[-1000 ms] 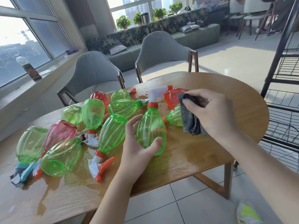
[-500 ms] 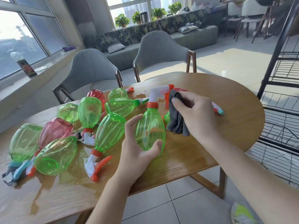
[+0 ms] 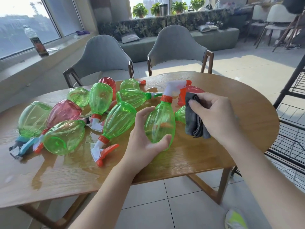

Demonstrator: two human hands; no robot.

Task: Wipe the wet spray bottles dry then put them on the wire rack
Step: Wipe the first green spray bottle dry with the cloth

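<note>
A rounded wooden table [image 3: 214, 156] with a wet, glistening top carries a heap of translucent green and red plastic spray bottles [image 3: 66, 123] lying on their sides across its left half. Beyond it stand two grey upholstered chairs with dark wooden legs [image 3: 105, 58], and at the right edge rises a black wire rack [image 3: 292, 129], well apart from the bottles. Near the table's front edge stands an upright green ribbed plastic spray bottle with an orange collar and white trigger head [image 3: 160, 119]. The left hand [image 3: 145, 139] grips its lower body, fingers curled over the left side and thumb hooked round the base. Just beside the bottle's right side, the right hand [image 3: 212, 113] pinches a folded dark grey cloth [image 3: 194, 119] between thumb and curled fingers; the cloth hangs down close to the bottle.
</note>
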